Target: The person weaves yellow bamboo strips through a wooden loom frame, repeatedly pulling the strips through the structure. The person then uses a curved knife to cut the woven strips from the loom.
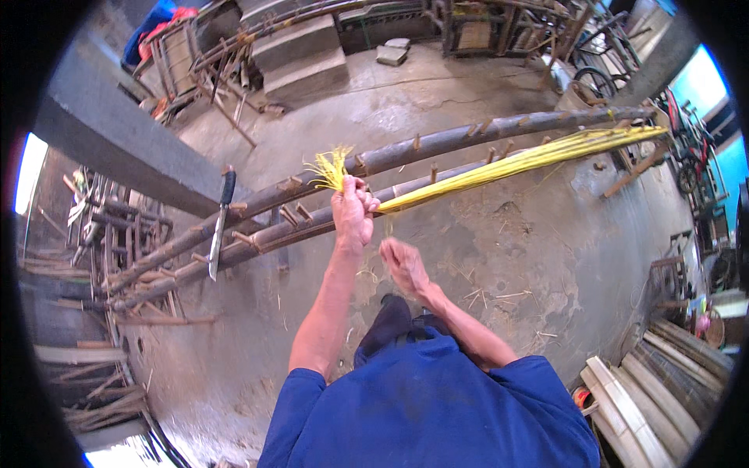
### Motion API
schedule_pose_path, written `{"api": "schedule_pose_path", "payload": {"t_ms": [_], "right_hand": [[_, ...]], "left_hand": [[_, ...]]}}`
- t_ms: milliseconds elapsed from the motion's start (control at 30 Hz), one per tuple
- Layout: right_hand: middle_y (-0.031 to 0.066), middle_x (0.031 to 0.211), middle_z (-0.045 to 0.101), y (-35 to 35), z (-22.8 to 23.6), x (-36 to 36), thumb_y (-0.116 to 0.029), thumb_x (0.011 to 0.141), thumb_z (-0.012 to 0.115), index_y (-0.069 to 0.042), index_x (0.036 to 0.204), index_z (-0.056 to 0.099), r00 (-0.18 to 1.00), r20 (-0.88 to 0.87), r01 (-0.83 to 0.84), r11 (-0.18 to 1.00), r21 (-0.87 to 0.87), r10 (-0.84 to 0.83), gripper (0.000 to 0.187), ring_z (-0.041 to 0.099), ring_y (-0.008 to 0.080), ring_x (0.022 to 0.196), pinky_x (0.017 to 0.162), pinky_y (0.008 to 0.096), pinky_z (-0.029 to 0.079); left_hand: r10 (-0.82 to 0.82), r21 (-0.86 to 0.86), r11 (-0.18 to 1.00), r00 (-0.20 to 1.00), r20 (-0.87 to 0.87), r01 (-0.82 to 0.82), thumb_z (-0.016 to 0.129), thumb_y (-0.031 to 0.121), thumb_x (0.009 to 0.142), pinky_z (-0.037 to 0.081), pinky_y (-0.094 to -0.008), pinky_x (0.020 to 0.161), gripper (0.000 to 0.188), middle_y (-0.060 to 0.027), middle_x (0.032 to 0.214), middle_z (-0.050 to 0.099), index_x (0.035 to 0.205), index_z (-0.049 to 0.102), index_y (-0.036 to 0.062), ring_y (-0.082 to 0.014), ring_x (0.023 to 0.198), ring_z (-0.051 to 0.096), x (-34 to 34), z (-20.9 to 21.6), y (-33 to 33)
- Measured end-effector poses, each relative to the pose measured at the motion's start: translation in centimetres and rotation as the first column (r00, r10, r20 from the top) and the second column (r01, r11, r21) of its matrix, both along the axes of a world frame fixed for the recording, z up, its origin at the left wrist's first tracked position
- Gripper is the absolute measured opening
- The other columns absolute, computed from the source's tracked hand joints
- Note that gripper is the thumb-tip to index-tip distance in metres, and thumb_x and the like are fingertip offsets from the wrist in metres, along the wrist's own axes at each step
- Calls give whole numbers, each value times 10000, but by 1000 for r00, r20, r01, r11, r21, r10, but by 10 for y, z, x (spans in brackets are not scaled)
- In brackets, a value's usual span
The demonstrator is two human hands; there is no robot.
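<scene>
My left hand (355,212) is closed around one end of a long bundle of yellow strands (499,169). A frayed tuft sticks up above that fist, and the rest of the bundle stretches away to the far right. Just below and to the right, my right hand (402,264) is curled and a little blurred. A faint thin line runs up from it toward the left hand; what its fingers hold is too small to make out. Two long dark poles with short pegs, a far pole (437,141) and a near pole (271,236), run behind the hands.
A knife (218,243) with a black handle leans across the poles at left. A concrete pillar (133,140) stands behind it. Split bamboo lengths (636,413) lie at lower right, sticks (101,390) at lower left. Concrete steps (300,58) rise at the back.
</scene>
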State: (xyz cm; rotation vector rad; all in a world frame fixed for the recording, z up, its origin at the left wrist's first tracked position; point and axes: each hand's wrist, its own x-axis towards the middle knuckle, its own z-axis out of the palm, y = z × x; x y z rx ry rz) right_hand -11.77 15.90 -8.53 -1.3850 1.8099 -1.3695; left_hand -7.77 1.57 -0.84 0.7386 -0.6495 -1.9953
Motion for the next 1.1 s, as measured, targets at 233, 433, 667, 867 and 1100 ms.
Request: {"api": "schedule_pose_path", "payload": {"t_ms": [233,433,667,867,1100], "right_hand": [[217,836,596,93,-102,24,-178,915,500,-11,868,553,970,-203,-52,931,361,133,182,590,402,840,707,464,471],[186,922,654,94,-191,88,-289,959,443,-44,1048,594,904,-277,-308,946,105,325,301,617,400,866,771,458,491],[209,1063,635,66,-87,51,-337,929,452,-31,1067,625,994,48,-105,822,559,94,377,596,396,992,865,471,475],[236,891,643,197,-162,-47,-300,830,472,-8,822,650,929,-219,369,717,591,-297,342,640,393,844,739,477,488],[53,629,621,239,-107,-250,-261,891,496,-27,749,633,642,-375,765,594,250,-669,306,601,136,598,569,338,482]], "left_hand": [[-36,-54,998,996,84,40,459,301,1000,318,-259,435,291,53,528,282,808,473,83,-74,423,265,1,-7,0],[-124,-182,974,990,70,135,498,295,983,273,-252,405,281,54,524,283,788,482,92,-71,418,282,-8,32,6],[-287,-154,939,948,140,307,452,318,1007,253,-246,397,313,64,527,253,794,466,90,-56,408,248,8,26,35],[-349,-161,909,913,212,385,431,303,1013,251,-251,393,310,67,527,246,790,458,89,-62,401,243,11,17,54],[-377,-148,867,820,431,476,433,294,1006,286,-251,382,308,63,523,276,798,466,69,-56,401,277,24,-47,89]]}}
